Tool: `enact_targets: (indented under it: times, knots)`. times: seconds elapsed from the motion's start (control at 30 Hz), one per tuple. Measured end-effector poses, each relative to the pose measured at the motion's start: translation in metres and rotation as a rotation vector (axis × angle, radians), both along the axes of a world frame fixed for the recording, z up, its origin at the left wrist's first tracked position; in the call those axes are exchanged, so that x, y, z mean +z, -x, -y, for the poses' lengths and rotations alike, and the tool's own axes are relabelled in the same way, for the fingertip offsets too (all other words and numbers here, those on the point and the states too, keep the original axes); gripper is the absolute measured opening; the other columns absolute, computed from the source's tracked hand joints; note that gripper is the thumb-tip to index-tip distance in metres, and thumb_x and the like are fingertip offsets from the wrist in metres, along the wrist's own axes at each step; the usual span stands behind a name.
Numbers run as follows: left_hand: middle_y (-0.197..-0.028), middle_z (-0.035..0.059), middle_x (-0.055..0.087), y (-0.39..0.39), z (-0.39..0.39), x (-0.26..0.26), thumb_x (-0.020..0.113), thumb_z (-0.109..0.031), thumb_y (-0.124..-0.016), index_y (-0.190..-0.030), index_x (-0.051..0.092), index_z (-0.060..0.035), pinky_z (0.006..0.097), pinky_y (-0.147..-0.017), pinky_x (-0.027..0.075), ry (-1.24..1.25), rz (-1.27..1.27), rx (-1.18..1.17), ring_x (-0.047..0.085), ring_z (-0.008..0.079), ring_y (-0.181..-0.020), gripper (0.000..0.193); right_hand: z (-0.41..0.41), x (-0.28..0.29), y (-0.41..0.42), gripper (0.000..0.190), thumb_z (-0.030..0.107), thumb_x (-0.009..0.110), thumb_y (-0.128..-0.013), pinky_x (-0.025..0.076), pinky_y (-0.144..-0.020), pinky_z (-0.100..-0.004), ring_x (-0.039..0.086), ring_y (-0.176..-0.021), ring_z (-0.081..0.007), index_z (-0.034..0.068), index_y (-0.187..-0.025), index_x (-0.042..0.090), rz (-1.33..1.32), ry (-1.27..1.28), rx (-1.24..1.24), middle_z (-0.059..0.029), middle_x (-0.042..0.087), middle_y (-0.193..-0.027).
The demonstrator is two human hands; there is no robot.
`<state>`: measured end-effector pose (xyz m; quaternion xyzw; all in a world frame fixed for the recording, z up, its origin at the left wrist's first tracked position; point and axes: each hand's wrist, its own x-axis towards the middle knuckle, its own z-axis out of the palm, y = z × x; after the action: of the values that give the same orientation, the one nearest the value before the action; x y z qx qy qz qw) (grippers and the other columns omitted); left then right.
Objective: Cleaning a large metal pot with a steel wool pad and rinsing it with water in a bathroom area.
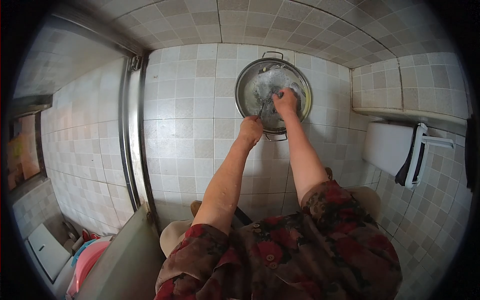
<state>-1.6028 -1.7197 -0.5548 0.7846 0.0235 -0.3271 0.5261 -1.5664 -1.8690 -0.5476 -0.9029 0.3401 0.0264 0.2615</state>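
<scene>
A round metal pan [240,80] with two wire loop handles stands on the tiled floor in front of me, with cloudy, foamy liquid inside. My left hand [251,130] is at the pan's near left rim, closed on a thin dark handle [261,108] that points into the pan. What sits at the handle's far end is unclear. My right hand [286,102] is over the right part of the pan, its fingers closed on a dark scrubber-like item [279,95] that is partly hidden. A small pale bit [264,69] lies near the far rim.
A white bin [388,146] with a black liner is at the right by the tiled wall. On the left run a metal door track [137,142] and a translucent panel [123,255]. Beyond it are a pink basin [90,262] and a white lidded box [48,251].
</scene>
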Motion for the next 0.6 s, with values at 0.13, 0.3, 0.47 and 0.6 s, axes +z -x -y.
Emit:
enact_targets:
  times: [0.13,0.3,0.47,0.6]
  knots:
    - [-0.064,0.0132,0.051,0.002,0.008,0.017,0.038,-0.017,-0.081,-0.089,0.058,0.0009,0.0330,-0.051,0.036,0.025,-0.092,-0.038,0.046,0.0239,-0.057,0.028,-0.007,0.000,-0.003,0.025,0.019,0.061,-0.072,0.044,-0.071,-0.0413,0.055,-0.081,-0.0362,0.009,-0.092,0.050,-0.053,0.011,0.226,-0.0185,0.059,-0.084]
    - [-0.081,0.0231,0.058,0.002,0.003,0.026,0.037,-0.018,-0.082,-0.088,0.060,0.0004,0.0377,-0.074,0.044,-0.021,-0.028,-0.060,0.055,0.0361,-0.082,0.029,0.005,-0.006,-0.022,0.029,0.020,0.061,-0.073,0.045,-0.071,-0.0439,0.056,-0.083,-0.0365,0.007,-0.096,0.047,-0.150,0.203,0.279,-0.0187,0.059,-0.085]
    - [-0.084,0.0240,0.057,0.002,0.007,0.027,0.039,-0.018,-0.081,-0.089,0.060,-0.0009,0.0386,-0.077,0.044,-0.089,0.080,-0.086,0.055,0.0358,-0.084,0.028,-0.001,-0.017,-0.013,0.033,0.025,0.062,-0.072,0.045,-0.073,-0.0422,0.056,-0.085,-0.0355,0.005,-0.094,0.049,-0.046,0.068,-0.169,-0.0186,0.058,-0.089]
    - [-0.084,0.0238,0.057,0.009,-0.001,0.005,0.040,-0.018,-0.081,-0.086,0.060,-0.0015,0.0391,-0.076,0.043,-0.099,0.278,0.051,0.055,0.0357,-0.084,0.027,-0.026,0.002,0.011,0.035,0.028,0.063,-0.070,0.044,-0.075,-0.0399,0.055,-0.088,-0.0352,0.004,-0.094,0.051,-0.134,-0.068,-0.053,-0.0189,0.058,-0.091]
